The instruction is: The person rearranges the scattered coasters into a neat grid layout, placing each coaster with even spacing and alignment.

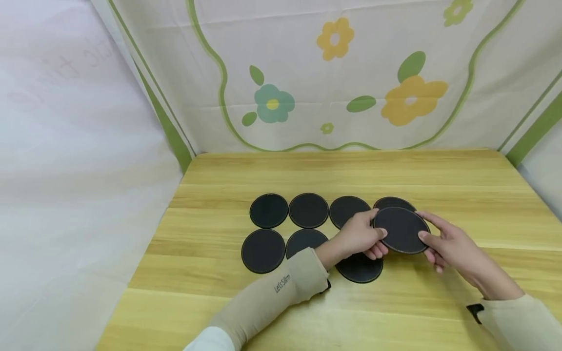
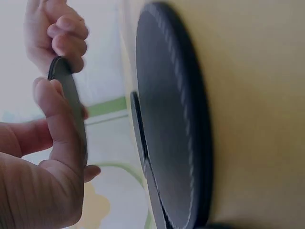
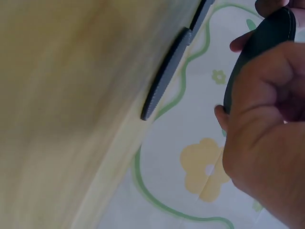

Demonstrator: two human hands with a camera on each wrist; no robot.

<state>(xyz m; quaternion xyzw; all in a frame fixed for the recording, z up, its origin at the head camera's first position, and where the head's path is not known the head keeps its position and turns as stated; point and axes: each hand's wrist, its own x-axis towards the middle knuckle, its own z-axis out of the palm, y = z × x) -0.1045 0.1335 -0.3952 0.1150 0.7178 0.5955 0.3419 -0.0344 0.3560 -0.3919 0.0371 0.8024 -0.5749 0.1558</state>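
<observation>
A round black coaster (image 1: 402,230) with a stitched rim is held above the table between both hands. My left hand (image 1: 361,235) pinches its left edge, the thumb lying on its upper face. At the right edge my right hand (image 1: 452,247) pinches it the same way. Matching coasters lie flat in two rows: a back row with one coaster (image 1: 269,210) at its left end, and a front row with another (image 1: 263,250) at its left. The raised coaster partly covers the back row's right-end coaster (image 1: 392,202). Under the left hand, one front coaster (image 1: 361,269) is partly hidden.
The wooden table (image 1: 333,317) reaches back to a white cloth (image 1: 307,53) printed with flowers, hanging behind its far edge. White fabric (image 1: 79,185) hangs along the left side. In the left wrist view, a coaster (image 2: 164,114) lies close to the camera.
</observation>
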